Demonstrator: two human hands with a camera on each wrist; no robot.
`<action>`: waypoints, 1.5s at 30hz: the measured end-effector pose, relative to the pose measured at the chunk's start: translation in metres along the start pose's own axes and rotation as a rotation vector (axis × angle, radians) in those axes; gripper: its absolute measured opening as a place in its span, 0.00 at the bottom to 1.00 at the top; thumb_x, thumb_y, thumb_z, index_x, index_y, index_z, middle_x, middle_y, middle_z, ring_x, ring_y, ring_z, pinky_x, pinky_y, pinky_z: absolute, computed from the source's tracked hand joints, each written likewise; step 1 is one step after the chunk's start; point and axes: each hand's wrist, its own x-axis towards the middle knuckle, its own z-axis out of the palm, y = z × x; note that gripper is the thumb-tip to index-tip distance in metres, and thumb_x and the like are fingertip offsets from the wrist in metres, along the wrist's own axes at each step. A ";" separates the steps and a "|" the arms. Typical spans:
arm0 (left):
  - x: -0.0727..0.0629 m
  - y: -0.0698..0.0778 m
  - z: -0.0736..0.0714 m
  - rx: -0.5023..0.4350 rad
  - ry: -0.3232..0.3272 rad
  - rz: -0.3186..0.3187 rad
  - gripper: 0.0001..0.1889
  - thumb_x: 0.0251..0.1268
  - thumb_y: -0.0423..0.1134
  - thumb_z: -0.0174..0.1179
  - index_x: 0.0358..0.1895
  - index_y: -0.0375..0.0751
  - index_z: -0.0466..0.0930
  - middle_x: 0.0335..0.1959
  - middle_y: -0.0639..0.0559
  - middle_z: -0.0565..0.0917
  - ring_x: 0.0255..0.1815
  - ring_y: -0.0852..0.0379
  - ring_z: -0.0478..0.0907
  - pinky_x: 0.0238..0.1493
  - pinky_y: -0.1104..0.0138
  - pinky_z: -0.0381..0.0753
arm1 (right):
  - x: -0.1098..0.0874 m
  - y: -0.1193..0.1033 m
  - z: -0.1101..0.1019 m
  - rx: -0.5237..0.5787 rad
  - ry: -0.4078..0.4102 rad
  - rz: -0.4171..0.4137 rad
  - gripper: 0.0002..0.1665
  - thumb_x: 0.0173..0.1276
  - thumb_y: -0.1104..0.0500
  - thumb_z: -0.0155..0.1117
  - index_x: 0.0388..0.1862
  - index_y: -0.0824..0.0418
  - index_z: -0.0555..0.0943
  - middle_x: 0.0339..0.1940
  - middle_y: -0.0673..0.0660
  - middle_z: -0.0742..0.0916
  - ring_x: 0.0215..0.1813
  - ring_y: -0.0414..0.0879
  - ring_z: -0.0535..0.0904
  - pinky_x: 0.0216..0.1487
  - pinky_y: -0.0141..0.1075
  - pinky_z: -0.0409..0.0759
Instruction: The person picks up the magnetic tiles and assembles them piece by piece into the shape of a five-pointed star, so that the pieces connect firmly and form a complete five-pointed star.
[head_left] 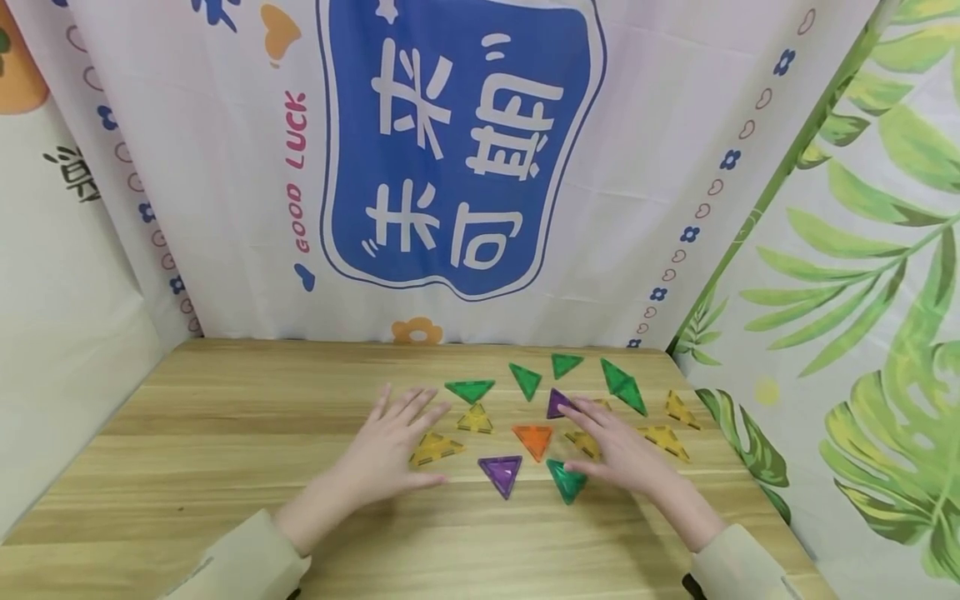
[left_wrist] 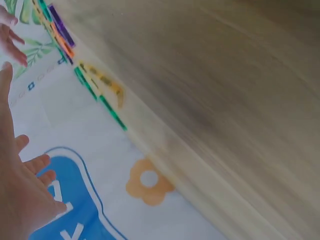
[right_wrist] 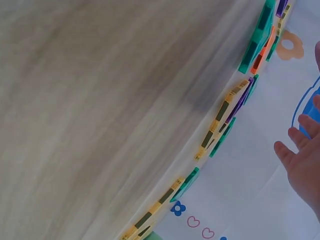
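Triangular see-through tiles lie flat on the wooden table. My left hand [head_left: 390,450], fingers spread, hovers beside a yellow triangle tile [head_left: 437,448] and holds nothing. In the left wrist view that left hand [left_wrist: 25,185] shows relaxed fingers, apart from the tiles. My right hand [head_left: 626,450] is over the tiles on the right, partly covering a small purple triangle [head_left: 557,403], a yellow one [head_left: 583,443] and a green one [head_left: 566,483]. The right wrist view shows the right hand [right_wrist: 307,162] with loose fingers and nothing in them. Between the hands lie an orange triangle [head_left: 533,441] and a larger purple triangle [head_left: 501,473].
Several green triangles, among them one at the left [head_left: 470,390], lie along the back. More yellow tiles [head_left: 681,409] are at the right. A printed white cloth [head_left: 247,250] hangs behind the table [head_left: 225,433], and a leaf-patterned cloth [head_left: 847,275] hangs to the right.
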 end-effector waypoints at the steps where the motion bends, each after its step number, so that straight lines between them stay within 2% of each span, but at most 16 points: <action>1: 0.003 0.002 0.003 -0.014 0.000 0.011 0.52 0.44 0.77 0.54 0.71 0.50 0.60 0.73 0.45 0.59 0.72 0.43 0.56 0.71 0.42 0.40 | 0.003 0.001 0.001 0.008 -0.014 -0.004 0.50 0.56 0.36 0.67 0.73 0.50 0.60 0.74 0.55 0.63 0.71 0.56 0.62 0.65 0.54 0.66; 5: 0.014 0.006 0.017 -0.054 -0.019 0.047 0.50 0.42 0.70 0.64 0.70 0.48 0.62 0.70 0.46 0.64 0.70 0.43 0.60 0.71 0.44 0.46 | 0.015 0.003 0.005 0.045 -0.086 -0.009 0.48 0.56 0.37 0.66 0.72 0.49 0.62 0.72 0.57 0.67 0.70 0.55 0.63 0.66 0.53 0.66; 10: 0.026 0.010 0.036 -0.119 -0.058 0.084 0.48 0.43 0.67 0.66 0.69 0.48 0.64 0.64 0.47 0.71 0.66 0.46 0.63 0.70 0.46 0.52 | 0.028 0.006 0.012 0.089 -0.144 -0.032 0.45 0.57 0.40 0.68 0.71 0.51 0.64 0.70 0.55 0.70 0.70 0.54 0.64 0.67 0.51 0.65; 14: 0.036 0.014 0.046 -0.183 -0.132 0.087 0.46 0.42 0.65 0.68 0.67 0.49 0.66 0.63 0.48 0.73 0.66 0.48 0.64 0.69 0.47 0.54 | 0.038 0.009 0.018 0.141 -0.157 -0.115 0.42 0.57 0.44 0.70 0.67 0.58 0.69 0.67 0.56 0.74 0.67 0.54 0.67 0.66 0.50 0.66; 17: 0.043 0.017 0.053 -0.252 -0.188 0.084 0.45 0.41 0.62 0.70 0.66 0.49 0.68 0.62 0.50 0.74 0.65 0.48 0.65 0.69 0.46 0.55 | 0.045 0.013 0.023 0.139 -0.168 -0.165 0.39 0.57 0.44 0.70 0.64 0.59 0.72 0.64 0.56 0.77 0.65 0.53 0.70 0.65 0.49 0.68; 22: 0.050 0.023 0.063 -0.352 -0.259 0.069 0.40 0.42 0.60 0.70 0.63 0.50 0.72 0.59 0.54 0.77 0.63 0.50 0.67 0.66 0.47 0.58 | 0.052 0.018 0.028 0.150 -0.212 -0.155 0.37 0.56 0.43 0.69 0.61 0.59 0.75 0.61 0.55 0.79 0.63 0.52 0.72 0.63 0.47 0.71; 27: 0.055 0.025 0.070 -0.369 -0.258 0.080 0.31 0.44 0.57 0.71 0.55 0.51 0.79 0.53 0.56 0.81 0.57 0.54 0.70 0.61 0.51 0.64 | 0.059 0.021 0.032 0.181 -0.236 -0.136 0.33 0.56 0.43 0.70 0.58 0.57 0.78 0.56 0.51 0.81 0.59 0.47 0.74 0.61 0.45 0.72; 34: 0.061 0.025 0.076 -0.404 -0.292 0.067 0.20 0.47 0.55 0.70 0.45 0.54 0.85 0.47 0.59 0.81 0.54 0.57 0.70 0.60 0.54 0.63 | 0.066 0.028 0.039 0.213 -0.267 -0.094 0.32 0.53 0.39 0.70 0.54 0.52 0.81 0.51 0.47 0.81 0.54 0.44 0.74 0.58 0.43 0.73; 39: 0.063 0.029 0.079 -0.422 -0.292 0.041 0.19 0.46 0.58 0.70 0.41 0.55 0.86 0.45 0.59 0.80 0.52 0.58 0.71 0.62 0.54 0.63 | 0.068 0.031 0.041 0.214 -0.287 -0.074 0.32 0.51 0.37 0.71 0.52 0.50 0.82 0.48 0.44 0.80 0.52 0.40 0.73 0.57 0.40 0.74; 45: 0.062 0.031 0.080 -0.450 -0.260 0.023 0.18 0.45 0.54 0.72 0.40 0.51 0.86 0.43 0.56 0.81 0.50 0.56 0.72 0.63 0.52 0.63 | 0.071 0.031 0.042 0.228 -0.279 -0.083 0.32 0.51 0.36 0.71 0.50 0.53 0.81 0.47 0.46 0.80 0.50 0.42 0.74 0.55 0.40 0.75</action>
